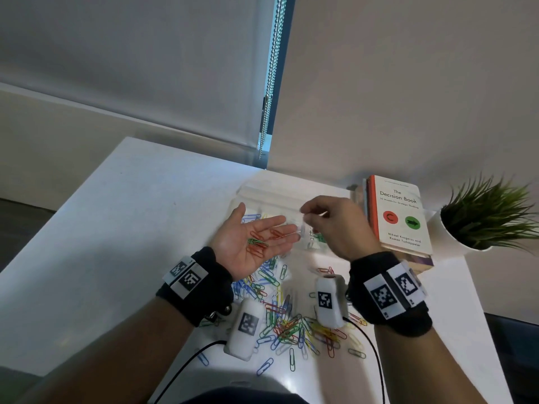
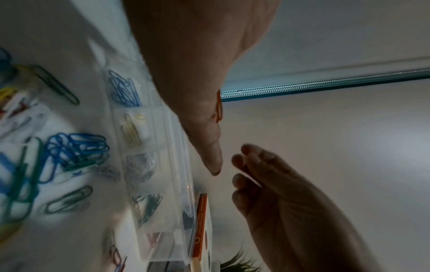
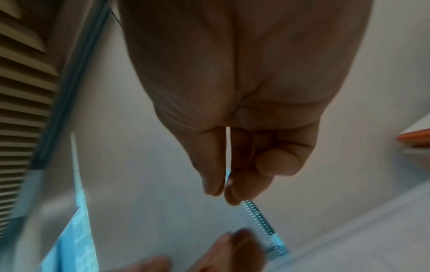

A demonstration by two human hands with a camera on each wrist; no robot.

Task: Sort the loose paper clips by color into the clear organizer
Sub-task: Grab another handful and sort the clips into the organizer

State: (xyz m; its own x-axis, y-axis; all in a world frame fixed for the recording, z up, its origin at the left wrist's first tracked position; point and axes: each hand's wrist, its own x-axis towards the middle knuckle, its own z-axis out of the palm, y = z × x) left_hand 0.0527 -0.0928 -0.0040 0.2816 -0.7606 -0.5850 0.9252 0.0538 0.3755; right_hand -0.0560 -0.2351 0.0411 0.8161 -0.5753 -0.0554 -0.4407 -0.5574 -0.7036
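1. Holding your left hand point(image 1: 248, 243) flat, keep its red and green paper clips point(image 1: 258, 243) level.
2. Your right hand point(image 1: 332, 225) looks pinched, perhaps empty; carry reds to the clear organizer point(image 2: 149, 165) behind.

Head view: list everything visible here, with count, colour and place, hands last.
Loose paper clips: many, mixed colours, table front.
Clips in palm: several red, one green, on the left hand.
Clear organizer: one, blue, yellow, silver, green and red sections, behind the hands.
Books: small stack, white top cover, right of the organizer.
Potted plant: one, green, white pot, far right.
Table: one, white.
Left hand: palm up, open.
Right hand: fingertips pinched; contents unclear.
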